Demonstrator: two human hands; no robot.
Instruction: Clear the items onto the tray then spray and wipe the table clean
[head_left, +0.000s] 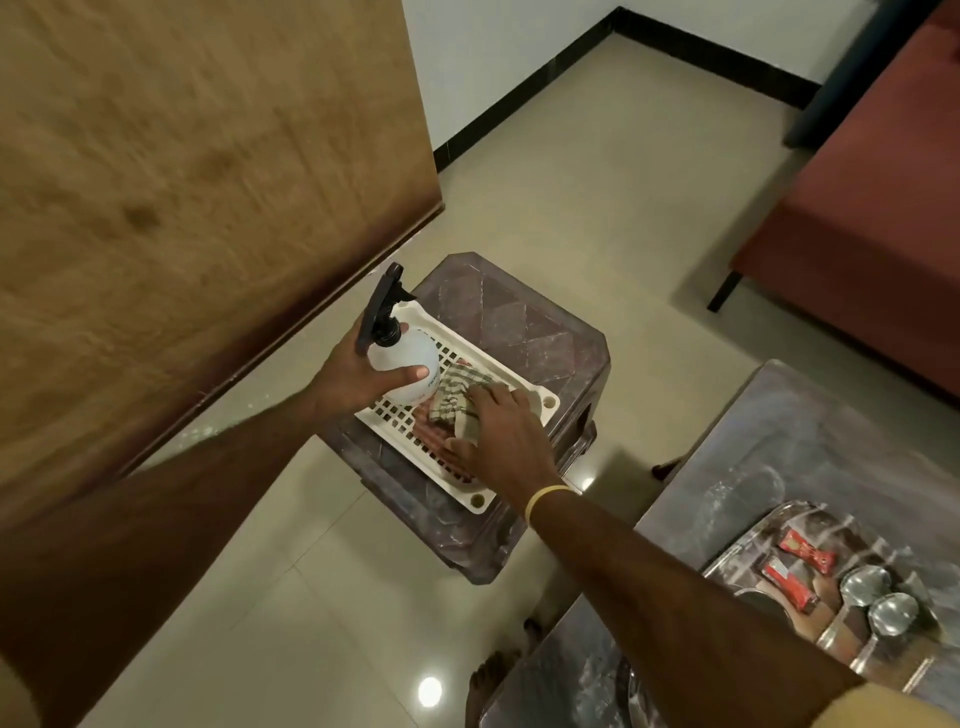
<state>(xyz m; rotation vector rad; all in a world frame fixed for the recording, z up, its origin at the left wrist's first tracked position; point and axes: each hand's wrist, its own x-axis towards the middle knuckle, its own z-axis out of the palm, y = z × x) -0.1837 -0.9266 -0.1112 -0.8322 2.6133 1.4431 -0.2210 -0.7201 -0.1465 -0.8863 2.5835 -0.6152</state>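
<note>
My left hand (358, 376) grips a white spray bottle (402, 364) with a black trigger head, held over the left end of a cream perforated basket (540, 402). A checked cloth (457, 402) lies in that basket, and my right hand (498, 441) lies on top of it with the fingers spread; whether it grips the cloth is unclear. The wooden table (182, 182) fills the upper left. At the lower right a steel tray (779, 551) carries two red packets (805, 553) and two steel spoons (878, 597).
The basket sits on a dark plastic stool (519, 322) on the tiled floor. The tray rests on a second grey stool (810, 441) at the right. A red sofa (872, 218) stands at the upper right. A bare foot (493, 680) shows below.
</note>
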